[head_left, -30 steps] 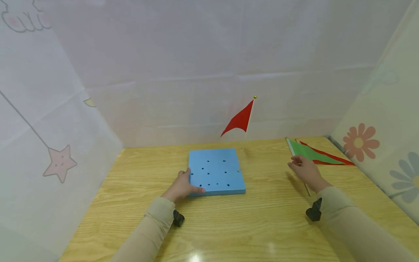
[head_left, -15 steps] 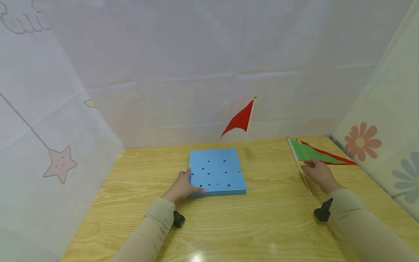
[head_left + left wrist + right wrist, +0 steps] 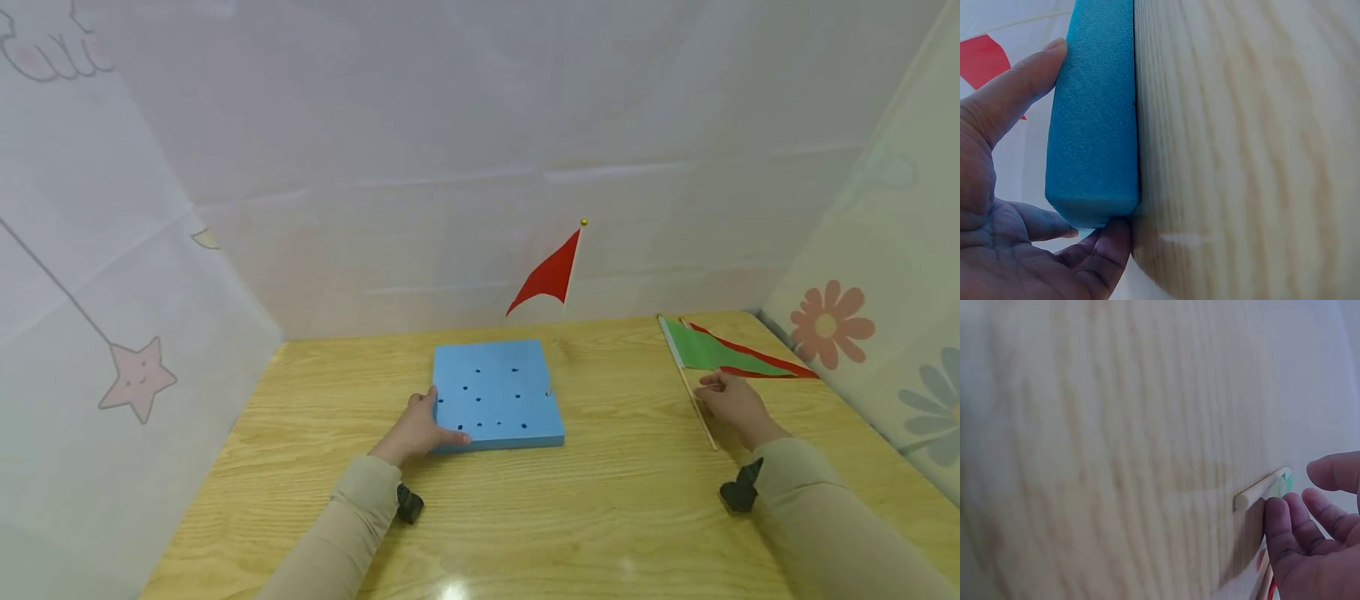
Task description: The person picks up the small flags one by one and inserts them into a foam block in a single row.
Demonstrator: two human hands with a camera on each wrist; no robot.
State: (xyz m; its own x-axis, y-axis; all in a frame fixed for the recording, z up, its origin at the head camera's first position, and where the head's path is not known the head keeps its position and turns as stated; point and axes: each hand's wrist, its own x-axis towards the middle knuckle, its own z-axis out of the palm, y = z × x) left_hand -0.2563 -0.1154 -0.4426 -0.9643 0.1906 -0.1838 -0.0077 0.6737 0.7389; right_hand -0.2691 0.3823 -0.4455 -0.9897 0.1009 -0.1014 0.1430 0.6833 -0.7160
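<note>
A light blue foam block with several small holes lies on the table. My left hand holds its near left corner, with the thumb on top near the front edge and fingers against the left side. Above the block's right edge stands a red pennant flag; its thin lower stick is barely visible. To the right lies a green flag on a wooden stick. My right hand is right beside this stick. In the right wrist view, its fingertips are close to the stick and the thumb is apart from them.
Red-edged cloth and a second stick show beneath the green flag. The wooden table meets a pale cloth backdrop behind and at both sides. A flower print decorates the right side.
My right hand has shifted to the right and slightly down along the green flag, uncovering more of its stick. My left hand and the foam block have stayed in place.
</note>
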